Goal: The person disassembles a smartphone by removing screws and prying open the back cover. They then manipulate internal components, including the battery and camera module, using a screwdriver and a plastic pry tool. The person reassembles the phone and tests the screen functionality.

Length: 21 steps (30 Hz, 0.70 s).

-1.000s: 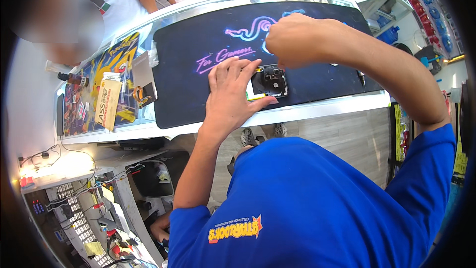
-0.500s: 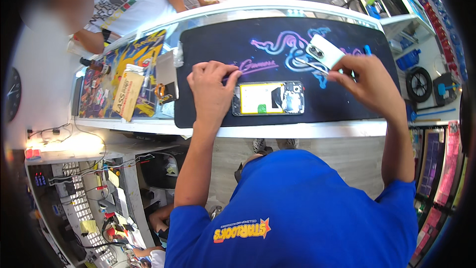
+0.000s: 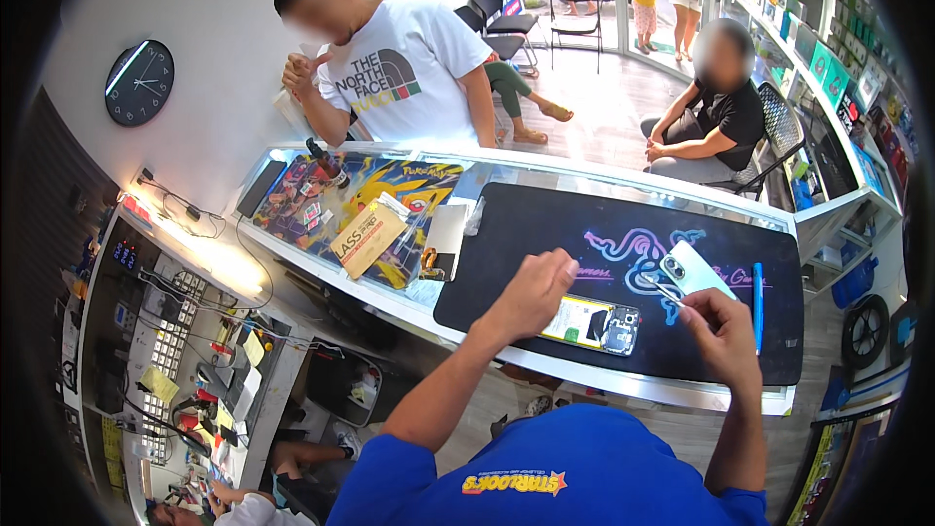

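My left hand [image 3: 531, 294] has its fingers curled above the left end of an opened phone [image 3: 620, 329], which lies on the black patterned mat [image 3: 467, 297] with its yellow-edged battery and inner parts showing; whether anything is in those fingers is hidden. My right hand [image 3: 719, 329] pinches a thin metal tool [image 3: 665, 287] just right of the phone, beside a white back cover with round camera rings [image 3: 703, 278]. A long blue tool [image 3: 758, 305] lies at the mat's right.
A silver panel [image 3: 446, 239], kraft envelope [image 3: 365, 245] and brown bottle [image 3: 328, 166] lie on the glass counter [image 3: 253, 224]. A person in white [image 3: 404, 73] stands across it; another sits [image 3: 726, 127] beyond. A cluttered workbench [image 3: 195, 370] with another person [image 3: 248, 511] is lower left.
The view has tilted up, showing more shop. My left hand has left the phone. My right hand, earlier a fist over the phone, has moved down to its right, holding the thin tool.
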Motion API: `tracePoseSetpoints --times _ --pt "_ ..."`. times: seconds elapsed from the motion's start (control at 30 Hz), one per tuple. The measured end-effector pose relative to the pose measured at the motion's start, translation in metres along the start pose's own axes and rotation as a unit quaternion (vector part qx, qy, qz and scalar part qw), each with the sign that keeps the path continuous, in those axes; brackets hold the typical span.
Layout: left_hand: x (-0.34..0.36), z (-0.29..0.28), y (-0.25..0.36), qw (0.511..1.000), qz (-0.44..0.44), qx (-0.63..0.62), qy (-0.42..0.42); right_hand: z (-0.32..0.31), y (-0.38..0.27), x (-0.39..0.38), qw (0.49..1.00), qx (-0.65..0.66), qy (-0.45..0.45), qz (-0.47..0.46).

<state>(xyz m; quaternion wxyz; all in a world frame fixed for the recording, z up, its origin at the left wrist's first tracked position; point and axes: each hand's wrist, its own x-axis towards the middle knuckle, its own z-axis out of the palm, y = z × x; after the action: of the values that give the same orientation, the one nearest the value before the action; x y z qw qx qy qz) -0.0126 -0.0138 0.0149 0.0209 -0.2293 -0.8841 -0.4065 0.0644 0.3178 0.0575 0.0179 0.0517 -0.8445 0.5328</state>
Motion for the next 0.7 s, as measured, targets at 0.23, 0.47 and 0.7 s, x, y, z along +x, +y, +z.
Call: tracePoseSetpoints --times 0.23,0.47,0.7 --pt "-0.004 0.03 0.048 0.988 0.047 -0.143 0.033 0.009 -0.013 0.005 0.998 -0.002 -0.023 -0.052" --pt "-0.006 0.041 0.06 0.983 0.056 -0.162 0.069 -0.001 -0.025 0.006 0.992 -0.054 -0.038 -0.105" --pt "-0.008 0.043 0.068 0.984 0.065 -0.133 0.095 -0.008 -0.035 0.01 0.977 -0.116 -0.038 -0.174"
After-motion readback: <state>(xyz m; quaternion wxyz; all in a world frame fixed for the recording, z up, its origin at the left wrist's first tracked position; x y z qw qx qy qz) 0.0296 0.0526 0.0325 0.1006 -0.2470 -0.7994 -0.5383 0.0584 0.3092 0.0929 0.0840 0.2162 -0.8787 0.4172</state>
